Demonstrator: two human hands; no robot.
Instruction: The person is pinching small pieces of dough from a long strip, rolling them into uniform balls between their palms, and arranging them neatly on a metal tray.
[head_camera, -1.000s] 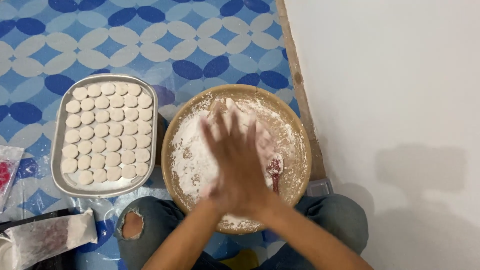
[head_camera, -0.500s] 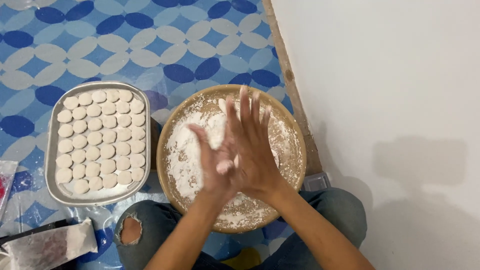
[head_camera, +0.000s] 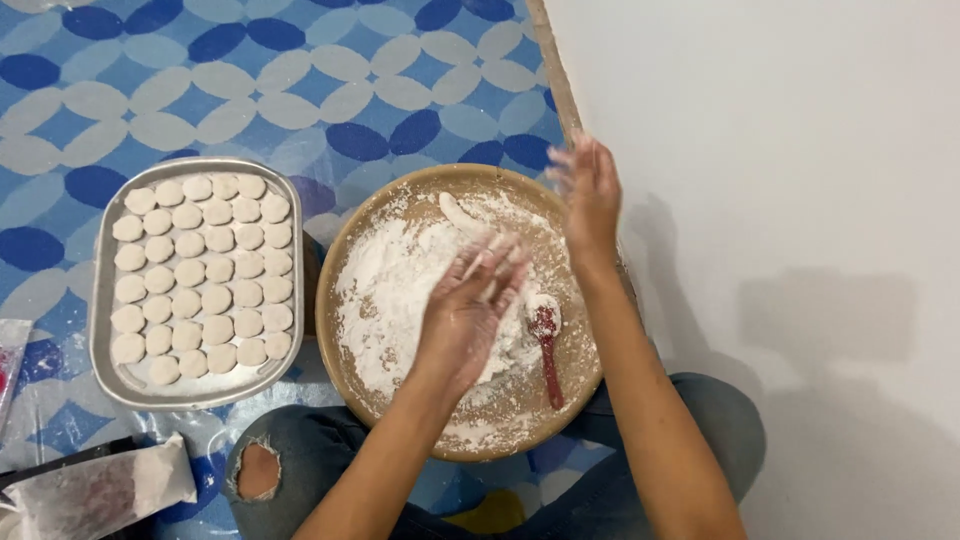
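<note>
Now parted, left hand (head_camera: 465, 315) wide over floured tray (head_camera: 345, 250), right hand (head_camera: 590, 195) wide beside it.

The left hand (head_camera: 465, 315) hovers open over the floured round tray (head_camera: 345, 260); the right hand (head_camera: 590, 195) lifts near its rim, beside a red spoon (head_camera: 547, 345).

Your work surface is a floor mat (head_camera: 300, 80) with a blue and grey leaf pattern. Directly on it lie a metal tray (head_camera: 100, 300) of round dough pieces, a floured round wooden tray (head_camera: 345, 260), and a plastic bag (head_camera: 90, 495).
</note>
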